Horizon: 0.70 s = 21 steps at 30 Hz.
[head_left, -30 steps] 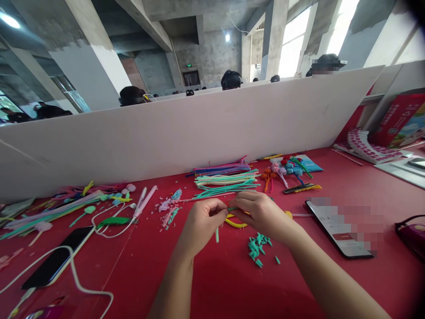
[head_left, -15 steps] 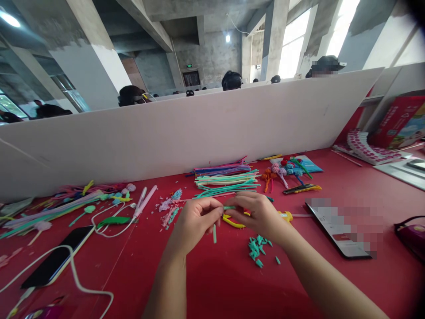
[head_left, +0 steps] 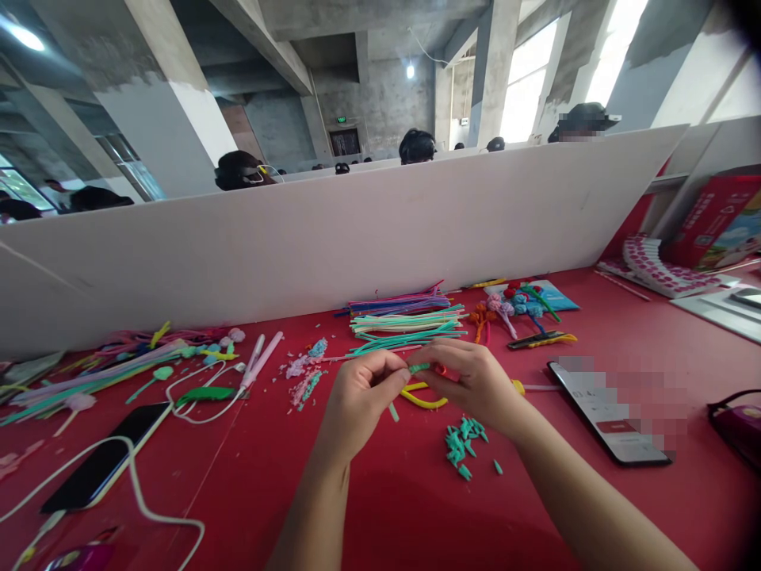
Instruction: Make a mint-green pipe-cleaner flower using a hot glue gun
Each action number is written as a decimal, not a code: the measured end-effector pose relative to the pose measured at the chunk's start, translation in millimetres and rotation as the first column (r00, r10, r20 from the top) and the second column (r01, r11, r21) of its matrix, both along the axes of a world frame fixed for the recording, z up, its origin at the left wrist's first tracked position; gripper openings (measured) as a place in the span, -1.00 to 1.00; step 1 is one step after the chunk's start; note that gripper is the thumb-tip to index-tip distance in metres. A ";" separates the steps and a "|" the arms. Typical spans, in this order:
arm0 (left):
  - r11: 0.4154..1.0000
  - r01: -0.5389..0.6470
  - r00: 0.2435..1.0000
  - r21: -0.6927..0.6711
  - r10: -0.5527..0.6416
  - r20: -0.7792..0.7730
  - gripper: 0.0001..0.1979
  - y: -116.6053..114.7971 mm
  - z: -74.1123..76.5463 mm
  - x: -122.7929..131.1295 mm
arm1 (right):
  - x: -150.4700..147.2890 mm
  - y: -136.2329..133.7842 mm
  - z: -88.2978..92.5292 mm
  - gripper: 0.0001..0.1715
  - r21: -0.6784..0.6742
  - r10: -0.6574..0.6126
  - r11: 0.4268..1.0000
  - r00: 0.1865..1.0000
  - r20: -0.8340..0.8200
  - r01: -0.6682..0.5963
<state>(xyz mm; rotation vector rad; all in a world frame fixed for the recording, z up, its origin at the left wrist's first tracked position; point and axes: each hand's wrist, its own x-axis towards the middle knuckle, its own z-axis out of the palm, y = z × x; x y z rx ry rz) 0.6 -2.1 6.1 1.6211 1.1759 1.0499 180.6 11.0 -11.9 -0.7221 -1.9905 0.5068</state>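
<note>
Green pipe cleaner (head_left: pixel 418 368) sits just above the red table (head_left: pixel 380 515), stretched across the short gap between the two hands. The left hand (head_left: pixel 362 396) is closed, with thumb and forefinger pinched tight on one end. The right hand (head_left: pixel 469 385) is curled the same way and pinches the other end. A small red bit (head_left: pixel 440 369) shows at the right fingertips; what it is cannot be told.

Compared with half a second ago, both hands keep the same pinch and sit a touch lower in view. The loose tail (head_left: pixel 393 411) under the left hand hung almost straight down then and now slants to the right. The red bit was not showing then.

Between the fingers the green pipe cleaner is a short fuzzy length lying nearly level, and its tail is paler and thin. A yellow handle (head_left: pixel 423 400) lies on the table right under the hands, and a heap of green snippets (head_left: pixel 460 444) lies near the right wrist. A bundle of long pipe cleaners (head_left: pixel 404 321) rests further back by the white board (head_left: pixel 297 238). One phone (head_left: pixel 612 412) lies to the right, another phone (head_left: pixel 101 468) to the left.
</note>
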 end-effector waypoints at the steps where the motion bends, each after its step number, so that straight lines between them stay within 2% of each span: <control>1: 1.000 0.003 1.000 -0.009 -0.003 0.003 -0.84 0.4 -0.3 -0.1 | -0.4 -0.2 0.3 -0.86 -0.004 -0.005 1.000 1.000 0.004 0.005; 4: 0.998 0.020 1.000 -0.055 -0.021 -0.017 -0.84 2.7 -1.6 -1.7 | -2.6 -0.1 0.4 -0.84 0.021 -0.043 0.999 0.998 0.051 0.042; 7: 0.994 0.051 0.995 -0.093 -0.058 -0.077 -0.83 4.5 -4.1 -2.2 | -5.3 1.0 -2.5 -0.81 0.122 -0.118 0.987 0.984 0.137 0.101; 10: 0.997 0.047 0.990 -0.055 -0.054 -0.134 -0.82 4.5 -8.1 1.2 | -7.9 2.4 -7.5 -0.82 0.241 -0.231 0.953 0.953 0.197 0.181; 12: 1.000 0.020 0.989 -0.020 -0.023 -0.144 -0.82 4.1 -10.9 5.3 | -9.7 2.6 -10.0 -0.81 0.261 -0.282 0.940 0.933 0.225 0.221; 16: 0.999 -0.036 0.992 0.014 0.037 -0.117 -0.83 4.0 -14.8 13.1 | -13.8 1.6 -10.6 -0.78 0.237 -0.298 0.939 0.933 0.200 0.250; 21: 0.996 -0.087 0.993 0.032 0.089 -0.077 -0.83 3.7 -15.7 17.6 | -17.4 1.3 -10.8 -0.76 0.297 -0.333 0.912 0.933 0.132 0.284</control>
